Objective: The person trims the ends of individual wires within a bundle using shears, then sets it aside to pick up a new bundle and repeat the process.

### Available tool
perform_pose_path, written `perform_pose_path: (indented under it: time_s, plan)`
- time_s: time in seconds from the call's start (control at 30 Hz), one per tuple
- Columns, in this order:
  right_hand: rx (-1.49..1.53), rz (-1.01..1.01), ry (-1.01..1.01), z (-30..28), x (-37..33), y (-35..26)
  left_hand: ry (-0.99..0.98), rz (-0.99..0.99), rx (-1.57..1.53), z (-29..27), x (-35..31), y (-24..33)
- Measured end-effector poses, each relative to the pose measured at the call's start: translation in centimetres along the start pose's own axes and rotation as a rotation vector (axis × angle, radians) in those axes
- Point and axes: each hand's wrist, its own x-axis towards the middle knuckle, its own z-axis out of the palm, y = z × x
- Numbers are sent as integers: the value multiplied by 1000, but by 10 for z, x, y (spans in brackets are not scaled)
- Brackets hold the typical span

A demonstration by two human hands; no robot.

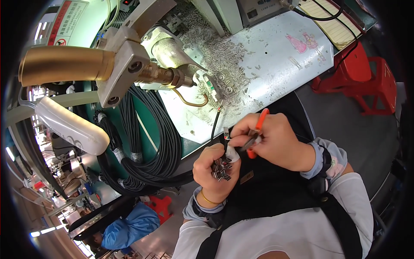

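My left hand (213, 172) is closed around a bunch of black cable ends (221, 169) with small metal connectors. A bit of white material (233, 154) shows at its fingers. Close beside it, my right hand (278, 140) grips a pair of orange-handled cutting pliers (261, 118), the metal jaws turned toward the left hand. One cable end with a small metal tip (226, 134) stands up between the two hands, near the right fingertips. Another black cable (214, 126) runs from the left hand to a small green-and-white fixture (211, 88), where its stripped end shows red.
A soldering machine with a gold-coloured cylinder (64, 64) overhangs the bench's left side, above a white lamp (71, 125). Many small metal pieces (224, 56) lie strewn about the fixture. Coiled black cables (151, 142) rest at left. Red stools (366, 77) stand at right; a person in blue (129, 226) sits lower left.
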Motion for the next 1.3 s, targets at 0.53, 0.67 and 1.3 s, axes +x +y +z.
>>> perform_pose_path:
  time_s: [0.53, 0.67, 1.3]
  plan:
    - [-166, -224, 95, -10, -2, -13, -141, -85, -76, -7, 10, -3]
    - [-259, -328, 107, -9, -2, -4, -75, -413, -322, -4, 12, 9]
    - [-353, -371, 113, -3, -3, -1, -196, -570, -434, -9, 6, -1]
